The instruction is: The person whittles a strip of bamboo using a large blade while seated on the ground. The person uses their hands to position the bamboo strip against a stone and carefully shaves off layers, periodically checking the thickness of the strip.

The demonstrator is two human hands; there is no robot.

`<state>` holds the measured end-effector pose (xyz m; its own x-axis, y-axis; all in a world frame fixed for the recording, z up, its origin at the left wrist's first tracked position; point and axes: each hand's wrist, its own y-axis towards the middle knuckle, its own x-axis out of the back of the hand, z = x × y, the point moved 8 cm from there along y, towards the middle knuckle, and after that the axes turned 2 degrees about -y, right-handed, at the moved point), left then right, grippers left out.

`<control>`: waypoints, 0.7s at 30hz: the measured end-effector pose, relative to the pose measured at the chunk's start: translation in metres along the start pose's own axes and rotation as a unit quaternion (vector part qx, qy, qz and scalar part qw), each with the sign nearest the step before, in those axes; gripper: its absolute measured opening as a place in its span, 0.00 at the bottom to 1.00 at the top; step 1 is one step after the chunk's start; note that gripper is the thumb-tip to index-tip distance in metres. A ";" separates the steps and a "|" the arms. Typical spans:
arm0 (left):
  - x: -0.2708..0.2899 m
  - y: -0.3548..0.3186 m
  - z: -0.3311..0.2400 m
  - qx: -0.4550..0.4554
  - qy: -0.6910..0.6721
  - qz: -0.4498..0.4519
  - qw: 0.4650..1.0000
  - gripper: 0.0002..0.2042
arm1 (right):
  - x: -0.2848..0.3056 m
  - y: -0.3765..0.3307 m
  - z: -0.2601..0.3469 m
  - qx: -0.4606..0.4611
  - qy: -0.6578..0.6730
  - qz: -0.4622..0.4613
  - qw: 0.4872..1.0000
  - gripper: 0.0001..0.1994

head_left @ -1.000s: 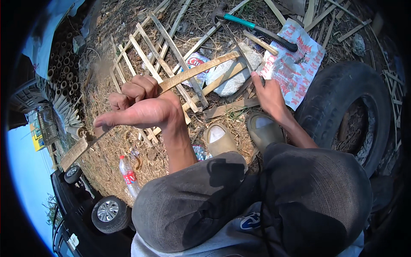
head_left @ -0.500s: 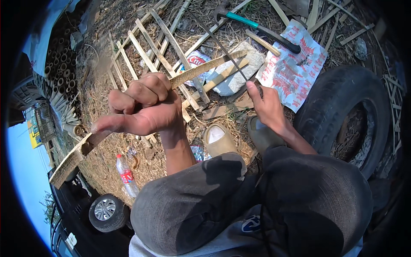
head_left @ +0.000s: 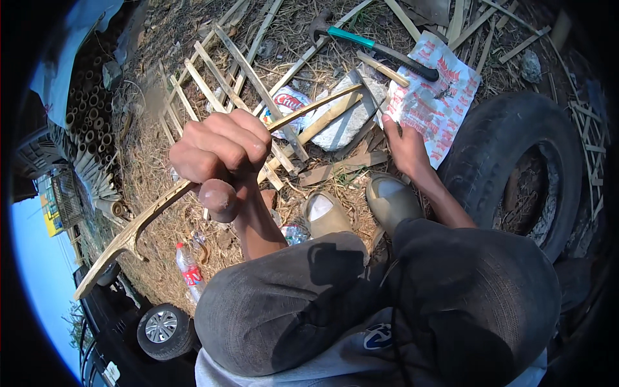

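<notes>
My left hand (head_left: 225, 151) is closed in a fist around a long, split bamboo strip (head_left: 145, 216), which slants from lower left up to a pale stone on the right. My right hand (head_left: 407, 151) grips a long thin-bladed knife (head_left: 370, 93), its handle mostly hidden by the fingers. The blade crosses close to the strip's far end; I cannot tell whether they touch. Under that end lies the flat pale stone (head_left: 342, 134), with another bamboo piece (head_left: 332, 120) resting across it.
A claw hammer (head_left: 353, 37) with a teal and black handle lies partly over a printed sheet (head_left: 445, 97). Bamboo slats (head_left: 242, 61) form a lattice ahead. To the right is a tyre (head_left: 474, 155); a plastic bottle (head_left: 188, 267) lies left. Bamboo poles (head_left: 93, 100) are stacked far left.
My left fist has turned over, rolling the bamboo strip edge-on. The knife has swung, so its blade looks shorter and sits by the strip's far end. The view has shifted slightly.
</notes>
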<state>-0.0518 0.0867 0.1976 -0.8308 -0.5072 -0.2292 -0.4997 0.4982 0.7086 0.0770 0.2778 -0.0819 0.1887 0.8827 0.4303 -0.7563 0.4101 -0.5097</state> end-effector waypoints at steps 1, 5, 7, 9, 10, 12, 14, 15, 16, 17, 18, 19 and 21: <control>-0.003 0.003 0.000 0.002 -0.011 0.026 1.000 0.31 | -0.003 0.001 -0.004 -0.006 -0.003 0.000 1.000 0.30; 0.025 0.002 0.023 0.025 0.098 -0.127 0.987 0.30 | 0.003 -0.003 0.004 0.037 0.055 -0.001 0.998 0.33; 0.053 -0.010 0.037 0.053 0.154 -0.346 0.924 0.27 | -0.001 -0.004 0.007 0.010 0.077 0.036 0.996 0.33; 0.084 -0.031 0.036 0.044 0.106 -0.455 0.883 0.26 | -0.005 0.001 -0.004 -0.001 0.055 0.026 0.998 0.32; 0.094 -0.042 0.035 0.013 0.125 -0.504 0.854 0.27 | -0.009 0.006 -0.015 0.005 0.060 0.010 0.998 0.34; 0.103 -0.040 0.030 -0.015 0.168 -0.518 0.839 0.28 | -0.010 0.003 -0.014 -0.034 0.081 0.034 0.996 0.32; 0.098 -0.032 0.029 -0.075 0.152 -0.520 0.837 0.32 | -0.011 0.000 -0.018 -0.065 0.114 0.033 0.991 0.31; 0.097 -0.022 0.036 -0.080 0.156 -0.485 0.857 0.33 | -0.010 0.000 -0.019 -0.062 0.110 0.033 0.991 0.31; 0.098 -0.017 0.047 -0.053 0.154 -0.475 0.865 0.33 | -0.010 0.000 -0.021 -0.078 0.142 0.038 0.986 0.31; 0.098 -0.009 0.053 -0.027 0.152 -0.463 0.873 0.33 | -0.008 0.000 -0.020 -0.092 0.174 0.042 0.980 0.31; 0.094 -0.002 0.054 0.009 0.216 -0.432 0.875 0.33 | -0.006 0.002 -0.021 -0.088 0.171 0.039 0.981 0.31; 0.092 0.015 0.042 0.005 0.257 -0.396 0.882 0.32 | -0.006 0.004 -0.015 -0.067 0.193 0.032 0.978 0.31; 0.083 0.056 0.024 0.019 0.286 -0.341 0.895 0.32 | 0.008 0.007 -0.010 -0.049 0.201 0.017 0.978 0.30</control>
<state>-0.1545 0.0893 0.2019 -0.0722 -0.9743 -0.2133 -0.8598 -0.0476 0.5084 0.0794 0.2903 -0.0899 0.4097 0.9073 0.0948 -0.7063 0.3812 -0.5965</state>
